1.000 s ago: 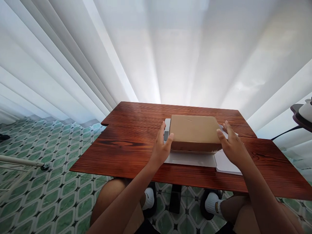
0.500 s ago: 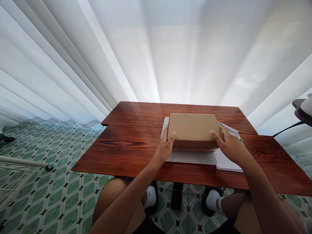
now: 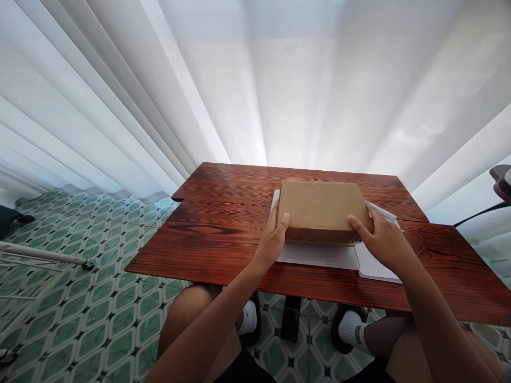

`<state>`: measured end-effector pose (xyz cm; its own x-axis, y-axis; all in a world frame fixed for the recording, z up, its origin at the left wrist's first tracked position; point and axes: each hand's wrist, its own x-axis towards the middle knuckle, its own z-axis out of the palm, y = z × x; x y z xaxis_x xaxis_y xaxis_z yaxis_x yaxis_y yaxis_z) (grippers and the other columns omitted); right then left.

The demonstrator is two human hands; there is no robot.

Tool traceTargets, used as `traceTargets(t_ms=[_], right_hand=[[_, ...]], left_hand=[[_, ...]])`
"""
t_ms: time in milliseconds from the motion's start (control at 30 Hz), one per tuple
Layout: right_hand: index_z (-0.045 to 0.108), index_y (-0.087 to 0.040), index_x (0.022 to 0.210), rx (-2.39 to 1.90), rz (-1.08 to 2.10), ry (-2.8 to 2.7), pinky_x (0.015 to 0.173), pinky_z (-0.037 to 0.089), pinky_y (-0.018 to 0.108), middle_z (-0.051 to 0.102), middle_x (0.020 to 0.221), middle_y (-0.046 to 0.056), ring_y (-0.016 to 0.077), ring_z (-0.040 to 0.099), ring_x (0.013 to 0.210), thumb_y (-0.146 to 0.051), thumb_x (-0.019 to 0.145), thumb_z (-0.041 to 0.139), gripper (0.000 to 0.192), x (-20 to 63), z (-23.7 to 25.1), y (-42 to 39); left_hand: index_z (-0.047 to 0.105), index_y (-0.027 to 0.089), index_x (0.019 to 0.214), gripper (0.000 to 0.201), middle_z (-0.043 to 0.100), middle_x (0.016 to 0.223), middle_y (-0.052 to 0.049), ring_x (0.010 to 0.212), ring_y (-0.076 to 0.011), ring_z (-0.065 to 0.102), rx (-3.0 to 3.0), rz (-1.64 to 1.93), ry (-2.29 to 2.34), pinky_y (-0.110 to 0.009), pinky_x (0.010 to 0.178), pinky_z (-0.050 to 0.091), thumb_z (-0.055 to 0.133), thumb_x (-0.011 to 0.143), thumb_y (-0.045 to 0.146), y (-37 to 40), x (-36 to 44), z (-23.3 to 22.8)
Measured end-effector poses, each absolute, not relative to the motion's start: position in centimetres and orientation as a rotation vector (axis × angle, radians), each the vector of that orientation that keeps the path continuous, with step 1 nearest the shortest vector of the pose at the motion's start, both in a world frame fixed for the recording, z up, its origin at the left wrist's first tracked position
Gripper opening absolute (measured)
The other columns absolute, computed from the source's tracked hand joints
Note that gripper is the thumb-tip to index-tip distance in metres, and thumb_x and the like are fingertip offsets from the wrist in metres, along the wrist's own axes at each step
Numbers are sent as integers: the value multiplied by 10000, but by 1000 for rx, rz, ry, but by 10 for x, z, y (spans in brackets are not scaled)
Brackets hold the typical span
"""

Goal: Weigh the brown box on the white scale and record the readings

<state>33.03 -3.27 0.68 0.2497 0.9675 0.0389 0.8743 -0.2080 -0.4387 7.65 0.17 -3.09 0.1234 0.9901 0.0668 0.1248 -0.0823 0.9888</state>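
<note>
**Squarely between two hands, a brown box over the table**

And here it is: the cardboard box (image 3: 321, 207), flat side up, right of the table's middle, above a white sheet (image 3: 319, 256). Whether it rests there or is just lifted, I can't tell.

Look at the grip! The left hand (image 3: 273, 236) has its fingers along the box's left end, its thumb at the near corner; the right hand (image 3: 385, 239) clasps the other end, thumb laid over the top edge. Both spread a moderate gap between thumb and fingers, filled by cardboard. Under the right hand, a second white piece (image 3: 375, 266) pokes out.

Out to the table (image 3: 215, 229) now: red-brown grained wood, two boards meeting at a seam. Behind it, a white pleated curtain (image 3: 287, 80); below, green patterned floor tiles (image 3: 99, 282). A pale metal frame (image 3: 43, 252) stands at far left, and a dark rounded object (image 3: 501, 183) juts in from the right.

As for room, a wide stretch of wood runs off to the left, a smaller one to the right. Beyond the box lies a strip up to the far edge; the near edge passes just under the forearms.
</note>
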Motion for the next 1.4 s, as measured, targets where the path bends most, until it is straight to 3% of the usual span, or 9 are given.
traceTargets(t_ms=[267,600,933,1133,1400], right_hand=[[456,-190,1492,-2034,327,-1688,753,532,414,675,1264,173,390,660,1083,-799,805,541,922,329,6,-34],[396,-232,1509,-1863,417,-1757,802,542,441,691,1227,137,370,667,1052,-689,711,722,976,312,7,-38],[490,-244,1438,-1864,301,-1748,697,518,439,714,1085,133,363,689,914,-693,739,667,849,284,14,-28],[458,-221,1471,-1813,380,-1807,662,528,428,729,1064,145,364,697,883,-646,710,729,913,259,25,-3],[473,-239,1467,-1704,389,-1873,777,526,447,722,1145,126,340,695,952,-600,773,697,814,208,30,18]], left_hand=[[366,256,1530,559,407,1590,-46,1475,-216,385,1436,1237,1165,-373,1214,360,429,1004,432,0,70,-22],[483,231,1460,514,466,1548,-42,1458,-227,405,1439,1362,1162,-396,1230,330,463,963,360,3,51,-8],[493,243,1451,496,492,1529,-39,1429,-231,448,1423,1429,1162,-396,1209,369,473,971,366,13,26,-1],[545,224,1397,461,588,1421,-61,1360,-230,516,1391,1557,1214,-382,1169,412,501,969,390,27,1,7],[587,180,1355,462,567,1389,-114,1284,-242,549,1362,1677,1420,-383,1115,440,541,948,392,42,-39,12]])
